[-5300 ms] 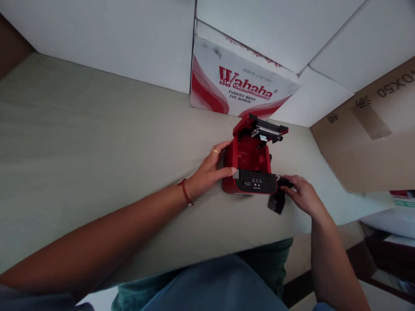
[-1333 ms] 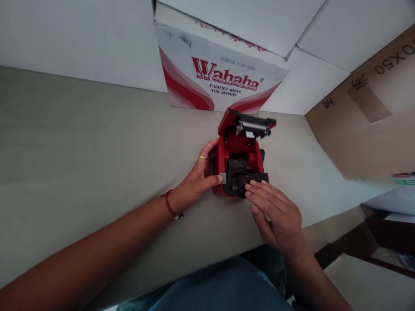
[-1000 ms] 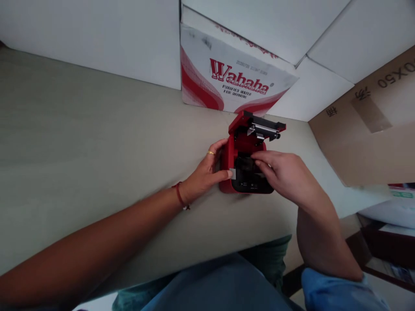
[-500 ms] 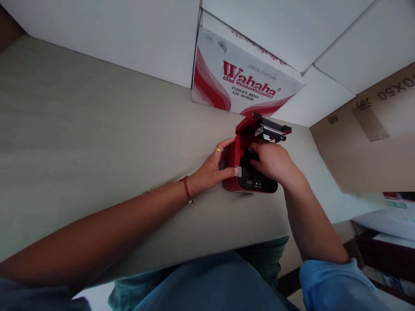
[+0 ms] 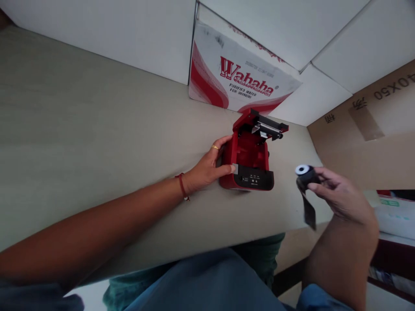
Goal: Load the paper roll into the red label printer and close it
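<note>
A red and black printer [image 5: 246,178], its lid [image 5: 266,125] raised, stands on the table with its inside bare and red. My left hand [image 5: 210,167] grips its left side, the thumb on a small grey tab at the front corner and the fingers along the back edge. Off to the right, above the table's edge, my right hand [image 5: 339,194] is closed around a dark roll [image 5: 309,175] with a white core end. A loose dark strip hangs down from this roll. The tips of some right fingers are hidden behind it.
Behind the printer a white and red water carton [image 5: 246,82] leans against the white tiled wall [image 5: 129,34]. A large brown cardboard box [image 5: 366,125] stands at the right. The table's front edge runs close to my body.
My right hand has come out of the printer and moved right, bringing the dark roll with it. The inside of the printer now shows. My left hand keeps its hold.
</note>
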`<control>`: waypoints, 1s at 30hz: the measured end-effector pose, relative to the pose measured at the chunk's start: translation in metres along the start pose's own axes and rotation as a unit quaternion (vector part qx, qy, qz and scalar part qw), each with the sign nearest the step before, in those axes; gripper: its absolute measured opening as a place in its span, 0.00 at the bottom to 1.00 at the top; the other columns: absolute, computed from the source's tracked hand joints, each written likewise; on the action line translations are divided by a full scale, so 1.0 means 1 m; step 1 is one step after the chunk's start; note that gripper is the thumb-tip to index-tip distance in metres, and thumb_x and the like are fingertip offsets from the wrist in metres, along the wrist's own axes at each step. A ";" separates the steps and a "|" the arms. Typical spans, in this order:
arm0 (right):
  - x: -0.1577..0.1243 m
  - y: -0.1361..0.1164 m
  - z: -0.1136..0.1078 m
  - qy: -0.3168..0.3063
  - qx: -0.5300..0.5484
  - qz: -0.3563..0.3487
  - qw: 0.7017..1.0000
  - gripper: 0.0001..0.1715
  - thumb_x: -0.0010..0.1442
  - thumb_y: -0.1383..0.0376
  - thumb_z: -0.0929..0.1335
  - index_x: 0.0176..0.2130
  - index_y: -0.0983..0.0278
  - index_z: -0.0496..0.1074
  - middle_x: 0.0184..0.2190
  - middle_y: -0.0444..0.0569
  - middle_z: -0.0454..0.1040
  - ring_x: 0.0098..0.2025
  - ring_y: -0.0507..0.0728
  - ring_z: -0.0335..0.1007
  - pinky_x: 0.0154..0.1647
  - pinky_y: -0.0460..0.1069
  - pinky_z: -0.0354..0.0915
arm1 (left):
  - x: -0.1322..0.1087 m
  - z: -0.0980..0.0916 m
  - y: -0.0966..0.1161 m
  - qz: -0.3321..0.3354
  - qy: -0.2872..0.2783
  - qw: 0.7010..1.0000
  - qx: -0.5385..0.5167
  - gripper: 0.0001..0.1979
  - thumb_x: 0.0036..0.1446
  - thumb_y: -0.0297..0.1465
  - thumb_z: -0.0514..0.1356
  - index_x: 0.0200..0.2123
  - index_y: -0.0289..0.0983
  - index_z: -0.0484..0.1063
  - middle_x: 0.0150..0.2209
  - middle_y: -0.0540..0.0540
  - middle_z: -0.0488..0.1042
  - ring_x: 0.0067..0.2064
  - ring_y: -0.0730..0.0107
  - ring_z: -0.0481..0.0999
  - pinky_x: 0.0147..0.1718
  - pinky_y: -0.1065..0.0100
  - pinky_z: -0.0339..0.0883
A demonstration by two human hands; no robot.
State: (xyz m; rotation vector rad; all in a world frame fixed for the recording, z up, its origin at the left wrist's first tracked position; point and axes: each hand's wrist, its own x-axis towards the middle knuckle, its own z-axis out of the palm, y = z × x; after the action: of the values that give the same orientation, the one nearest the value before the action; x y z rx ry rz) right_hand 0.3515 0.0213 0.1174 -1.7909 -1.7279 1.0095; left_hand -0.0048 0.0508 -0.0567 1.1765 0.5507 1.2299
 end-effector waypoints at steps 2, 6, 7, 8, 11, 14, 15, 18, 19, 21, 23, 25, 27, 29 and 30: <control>0.014 0.025 -0.006 -0.033 -0.064 0.034 0.997 0.34 0.49 0.43 0.83 0.47 0.59 0.84 0.44 0.54 0.88 0.44 0.63 0.83 0.46 0.55 0.77 | 0.000 0.001 0.001 -0.004 0.002 1.000 -0.001 0.47 0.60 0.46 0.74 0.75 0.46 0.57 0.77 0.37 0.64 0.80 0.41 0.63 0.80 0.35 0.55; 0.047 0.053 0.008 -0.032 -0.157 0.053 0.986 0.32 0.46 0.45 0.81 0.45 0.61 0.83 0.30 0.48 0.82 0.28 0.57 0.72 0.32 0.53 0.68 | 0.001 0.002 0.002 -0.008 -0.003 1.000 -0.013 0.46 0.60 0.45 0.74 0.75 0.47 0.57 0.76 0.38 0.66 0.79 0.41 0.63 0.79 0.36 0.57; 0.053 0.054 0.013 -0.033 -0.165 0.053 0.984 0.32 0.47 0.47 0.80 0.47 0.61 0.84 0.26 0.45 0.79 0.25 0.55 0.67 0.28 0.52 0.64 | 0.001 0.002 0.002 -0.008 -0.003 1.000 -0.016 0.46 0.60 0.45 0.74 0.74 0.47 0.57 0.75 0.38 0.67 0.79 0.41 0.63 0.79 0.36 0.57; 0.058 0.053 0.018 -0.034 -0.173 0.048 0.983 0.32 0.50 0.48 0.78 0.50 0.61 0.84 0.25 0.44 0.78 0.23 0.54 0.64 0.27 0.51 0.62 | 0.001 0.002 0.002 -0.007 -0.003 1.000 -0.019 0.46 0.59 0.45 0.74 0.74 0.47 0.57 0.75 0.37 0.67 0.79 0.41 0.63 0.79 0.37 0.57; 0.075 0.038 0.035 -0.022 -0.190 0.014 0.981 0.30 0.60 0.53 0.72 0.57 0.61 0.83 0.33 0.48 0.83 0.26 0.54 0.67 0.29 0.51 0.63 | 0.001 0.001 0.002 -0.009 -0.004 1.000 -0.022 0.47 0.59 0.45 0.75 0.74 0.47 0.57 0.75 0.37 0.67 0.80 0.41 0.62 0.79 0.36 0.56; 0.098 0.020 0.060 -0.019 -0.208 -0.030 0.978 0.31 0.63 0.57 0.71 0.63 0.61 0.81 0.42 0.52 0.86 0.31 0.56 0.73 0.37 0.53 0.69 | 0.001 0.001 0.002 -0.008 -0.005 1.000 -0.018 0.47 0.59 0.46 0.75 0.74 0.47 0.56 0.76 0.37 0.65 0.80 0.41 0.60 0.80 0.36 0.54; 0.106 0.014 0.070 -0.026 -0.214 -0.043 0.976 0.32 0.62 0.58 0.71 0.63 0.60 0.80 0.42 0.52 0.87 0.33 0.57 0.75 0.40 0.54 0.71 | 0.001 0.001 0.002 -0.006 -0.005 1.000 -0.016 0.47 0.59 0.46 0.75 0.74 0.47 0.56 0.77 0.37 0.64 0.81 0.41 0.60 0.80 0.36 0.54; 0.121 0.002 0.095 -0.045 -0.231 -0.075 0.969 0.26 0.60 0.61 0.73 0.57 0.60 0.84 0.49 0.55 0.88 0.45 0.63 0.82 0.50 0.56 0.73 | 0.002 0.001 0.001 -0.004 -0.006 1.000 -0.010 0.47 0.60 0.46 0.75 0.74 0.46 0.56 0.78 0.36 0.63 0.80 0.42 0.61 0.80 0.37 0.53; 0.122 -0.001 0.099 -0.049 -0.237 -0.082 0.967 0.23 0.59 0.62 0.73 0.54 0.60 0.85 0.51 0.56 0.87 0.49 0.64 0.82 0.52 0.56 0.73 | 0.002 0.001 0.001 -0.004 -0.006 1.000 -0.007 0.47 0.60 0.46 0.75 0.74 0.46 0.56 0.78 0.36 0.62 0.80 0.42 0.61 0.80 0.37 0.54; 0.115 -0.005 0.096 -0.058 -0.248 -0.087 0.963 0.20 0.59 0.62 0.73 0.51 0.61 0.85 0.51 0.57 0.88 0.51 0.66 0.82 0.53 0.57 0.72 | 0.002 0.001 0.001 -0.004 -0.005 1.000 -0.003 0.47 0.59 0.46 0.75 0.74 0.45 0.56 0.78 0.35 0.62 0.79 0.42 0.62 0.80 0.37 0.54; 0.098 -0.009 0.077 -0.071 -0.256 -0.082 0.960 0.18 0.59 0.61 0.74 0.49 0.61 0.85 0.49 0.55 0.88 0.47 0.64 0.82 0.50 0.57 0.73 | 0.002 0.001 -0.001 0.001 -0.002 1.000 0.001 0.47 0.59 0.46 0.75 0.74 0.45 0.56 0.78 0.35 0.62 0.79 0.42 0.63 0.80 0.37 0.54; 0.073 -0.014 0.044 -0.093 -0.251 -0.072 0.961 0.18 0.59 0.55 0.76 0.47 0.60 0.86 0.45 0.53 0.88 0.39 0.61 0.80 0.44 0.55 0.73 | 0.002 0.000 -0.002 0.005 0.000 1.000 0.002 0.47 0.59 0.47 0.75 0.74 0.46 0.57 0.77 0.36 0.63 0.79 0.41 0.64 0.79 0.36 0.55; 0.045 -0.022 0.006 -0.126 -0.224 -0.058 0.965 0.25 0.58 0.46 0.79 0.48 0.58 0.86 0.38 0.49 0.85 0.31 0.56 0.73 0.33 0.53 0.70 | 0.002 0.000 -0.003 0.004 -0.004 1.000 0.001 0.47 0.59 0.47 0.75 0.75 0.47 0.56 0.76 0.36 0.65 0.78 0.41 0.65 0.79 0.35 0.56; 0.020 -0.032 -0.024 -0.148 -0.204 -0.050 0.966 0.28 0.56 0.43 0.81 0.49 0.56 0.88 0.24 0.43 0.74 0.24 0.54 0.63 0.24 0.51 0.62 | 0.002 0.000 -0.003 0.000 -0.004 1.000 -0.002 0.47 0.59 0.46 0.75 0.75 0.47 0.56 0.75 0.37 0.66 0.78 0.42 0.65 0.79 0.35 0.56; 0.011 -0.039 -0.034 -0.154 -0.189 -0.051 0.968 0.28 0.54 0.43 0.82 0.49 0.55 0.88 0.21 0.41 0.69 0.22 0.54 0.60 0.22 0.50 0.59 | 0.002 0.000 -0.003 -0.001 -0.004 1.000 -0.004 0.47 0.59 0.47 0.75 0.75 0.47 0.56 0.75 0.36 0.66 0.78 0.41 0.64 0.79 0.35 0.56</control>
State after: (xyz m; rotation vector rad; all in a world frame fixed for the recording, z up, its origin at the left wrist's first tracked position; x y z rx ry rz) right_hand 0.3512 0.0419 0.1658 -1.8111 -2.3111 1.0098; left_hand -0.0032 0.0530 -0.0587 1.1737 0.5409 1.2247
